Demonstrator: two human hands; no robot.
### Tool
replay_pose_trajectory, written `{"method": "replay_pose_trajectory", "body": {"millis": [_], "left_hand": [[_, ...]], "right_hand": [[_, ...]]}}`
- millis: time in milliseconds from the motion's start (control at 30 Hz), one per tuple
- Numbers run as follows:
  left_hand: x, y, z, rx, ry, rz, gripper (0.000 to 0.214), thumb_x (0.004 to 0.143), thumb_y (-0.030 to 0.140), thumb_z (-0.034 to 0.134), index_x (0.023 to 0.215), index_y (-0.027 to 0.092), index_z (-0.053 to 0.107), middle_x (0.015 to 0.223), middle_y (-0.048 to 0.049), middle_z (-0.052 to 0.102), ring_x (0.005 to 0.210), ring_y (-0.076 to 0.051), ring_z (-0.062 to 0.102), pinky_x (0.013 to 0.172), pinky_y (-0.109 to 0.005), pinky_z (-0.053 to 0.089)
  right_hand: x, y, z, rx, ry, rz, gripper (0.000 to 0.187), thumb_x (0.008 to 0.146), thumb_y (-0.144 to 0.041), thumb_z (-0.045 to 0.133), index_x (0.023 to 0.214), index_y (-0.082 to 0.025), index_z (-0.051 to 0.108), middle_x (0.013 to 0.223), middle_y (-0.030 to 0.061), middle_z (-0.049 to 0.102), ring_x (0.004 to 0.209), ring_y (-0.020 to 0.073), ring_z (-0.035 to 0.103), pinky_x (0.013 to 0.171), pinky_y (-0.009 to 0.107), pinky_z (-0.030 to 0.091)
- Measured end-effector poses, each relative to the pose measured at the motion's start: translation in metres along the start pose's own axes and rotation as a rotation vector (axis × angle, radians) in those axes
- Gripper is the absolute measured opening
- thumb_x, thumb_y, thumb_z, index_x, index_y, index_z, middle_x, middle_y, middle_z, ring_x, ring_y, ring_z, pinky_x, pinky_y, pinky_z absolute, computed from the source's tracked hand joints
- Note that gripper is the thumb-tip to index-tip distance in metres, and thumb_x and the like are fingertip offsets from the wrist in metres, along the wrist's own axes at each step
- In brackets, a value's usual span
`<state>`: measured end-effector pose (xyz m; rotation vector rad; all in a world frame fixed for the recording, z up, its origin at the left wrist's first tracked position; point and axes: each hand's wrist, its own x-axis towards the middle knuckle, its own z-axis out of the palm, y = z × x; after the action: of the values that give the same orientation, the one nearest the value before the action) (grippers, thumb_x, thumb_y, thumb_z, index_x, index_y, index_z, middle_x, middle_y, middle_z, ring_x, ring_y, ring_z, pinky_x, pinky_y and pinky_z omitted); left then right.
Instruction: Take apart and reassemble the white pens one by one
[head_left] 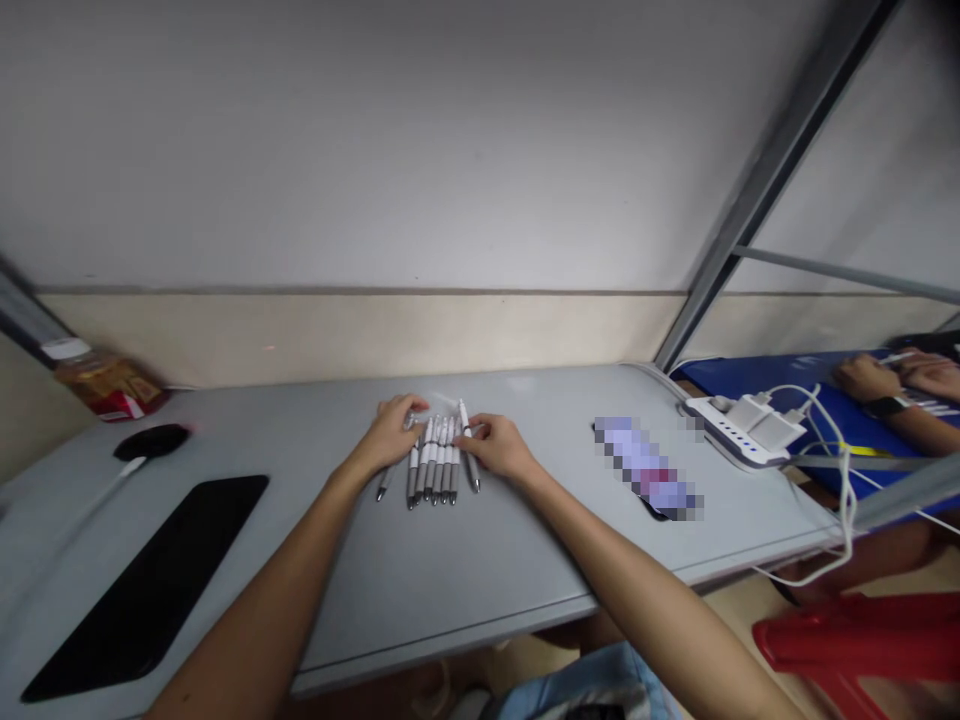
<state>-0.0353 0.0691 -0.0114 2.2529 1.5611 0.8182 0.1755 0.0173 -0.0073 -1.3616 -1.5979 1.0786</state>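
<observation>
Several white-and-grey click pens (433, 460) lie side by side in a row on the grey desk (480, 570), grey grips and tips toward me. My left hand (391, 432) curls over the left end of the row, thumb and fingers about the upper part of a slanted pen (386, 482); the palm hides some of it. My right hand (499, 445) pinches another pen (472, 465) between thumb and fingers at the right end. This pen stands slightly apart from the row, its white end pointing toward the wall.
On the left are a black mat-like slab (150, 590), a dark round object (152, 441) with a white cable and a drink bottle (109, 383). A pixelated phone (645, 470) and a power strip (739, 430) lie right. Beyond the metal frame are another person's hands (870, 378) and a red stool (862, 640).
</observation>
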Motion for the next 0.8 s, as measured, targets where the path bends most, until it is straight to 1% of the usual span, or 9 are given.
{"method": "replay_pose_trajectory", "body": {"millis": [133, 233, 300, 367, 467, 567, 667, 733, 800], "left_hand": [[0.000, 0.002, 0.008, 0.078, 0.048, -0.006, 0.026, 0.077, 0.016, 0.046, 0.097, 0.020, 0.062, 0.104, -0.0074, 0.063, 0.103, -0.024, 0.052, 0.096, -0.040, 0.039], [0.000, 0.005, 0.013, 0.091, 0.082, -0.016, 0.023, 0.078, 0.016, 0.046, 0.094, 0.020, 0.063, 0.102, -0.0081, 0.062, 0.102, -0.024, 0.052, 0.097, -0.042, 0.039], [0.000, 0.005, 0.015, 0.091, 0.110, -0.031, 0.023, 0.080, 0.017, 0.044, 0.094, 0.019, 0.062, 0.101, -0.0093, 0.061, 0.102, -0.026, 0.051, 0.098, -0.043, 0.038], [-0.001, 0.007, 0.016, 0.090, 0.144, -0.056, 0.025, 0.081, 0.017, 0.042, 0.095, 0.018, 0.062, 0.102, -0.0109, 0.059, 0.104, -0.027, 0.050, 0.100, -0.044, 0.037], [-0.003, 0.011, 0.017, 0.071, 0.186, -0.090, 0.026, 0.081, 0.017, 0.041, 0.098, 0.018, 0.062, 0.106, -0.0117, 0.055, 0.109, -0.028, 0.049, 0.101, -0.044, 0.037], [-0.005, 0.019, 0.019, 0.030, 0.198, -0.114, 0.026, 0.080, 0.015, 0.042, 0.097, 0.020, 0.061, 0.107, -0.0102, 0.054, 0.111, -0.028, 0.048, 0.102, -0.043, 0.037], [-0.007, 0.026, 0.020, 0.023, 0.172, -0.138, 0.025, 0.080, 0.015, 0.042, 0.095, 0.020, 0.060, 0.106, -0.0088, 0.054, 0.111, -0.027, 0.048, 0.102, -0.044, 0.038], [-0.007, 0.030, 0.019, 0.039, 0.158, -0.161, 0.024, 0.081, 0.017, 0.042, 0.097, 0.021, 0.060, 0.109, -0.0085, 0.054, 0.113, -0.028, 0.046, 0.099, -0.046, 0.039], [-0.008, 0.033, 0.016, 0.064, 0.160, -0.195, 0.022, 0.083, 0.021, 0.043, 0.098, 0.022, 0.059, 0.112, -0.0090, 0.053, 0.115, -0.030, 0.045, 0.096, -0.049, 0.040]], "right_hand": [[-0.002, -0.010, -0.005, 0.355, -0.034, 0.048, 0.019, 0.081, -0.031, 0.065, 0.092, -0.017, 0.061, 0.057, -0.0047, 0.054, 0.044, 0.0086, 0.050, 0.042, 0.019, 0.040], [-0.002, -0.020, -0.015, 0.494, -0.029, 0.070, 0.013, 0.081, -0.025, 0.064, 0.089, -0.016, 0.060, 0.065, -0.0010, 0.060, 0.051, 0.0097, 0.058, 0.045, 0.019, 0.047], [0.000, -0.022, -0.025, 0.519, -0.025, 0.077, 0.010, 0.081, -0.022, 0.064, 0.087, -0.016, 0.060, 0.069, 0.0006, 0.062, 0.054, 0.0103, 0.062, 0.048, 0.019, 0.051], [0.004, -0.019, -0.034, 0.527, -0.051, 0.108, 0.008, 0.082, -0.022, 0.064, 0.085, -0.015, 0.060, 0.072, 0.0022, 0.064, 0.056, 0.0109, 0.064, 0.049, 0.020, 0.053], [0.009, -0.009, -0.042, 0.496, -0.134, 0.187, 0.011, 0.083, -0.024, 0.064, 0.081, -0.014, 0.059, 0.070, 0.0035, 0.065, 0.055, 0.0115, 0.065, 0.047, 0.019, 0.052], [0.010, -0.002, -0.042, 0.468, -0.225, 0.240, 0.013, 0.084, -0.025, 0.065, 0.079, -0.014, 0.059, 0.062, 0.0026, 0.064, 0.052, 0.0114, 0.064, 0.045, 0.018, 0.051], [0.006, 0.000, -0.038, 0.476, -0.250, 0.202, 0.014, 0.084, -0.026, 0.064, 0.080, -0.013, 0.060, 0.057, 0.0015, 0.062, 0.048, 0.0099, 0.061, 0.044, 0.016, 0.050], [0.004, 0.000, -0.037, 0.502, -0.231, 0.165, 0.011, 0.083, -0.023, 0.065, 0.088, -0.014, 0.061, 0.057, 0.0008, 0.063, 0.048, 0.0099, 0.061, 0.044, 0.017, 0.050], [0.004, 0.001, -0.039, 0.536, -0.203, 0.145, 0.017, 0.081, -0.020, 0.067, 0.095, -0.015, 0.060, 0.061, 0.0006, 0.065, 0.050, 0.0113, 0.063, 0.045, 0.019, 0.051]]}}
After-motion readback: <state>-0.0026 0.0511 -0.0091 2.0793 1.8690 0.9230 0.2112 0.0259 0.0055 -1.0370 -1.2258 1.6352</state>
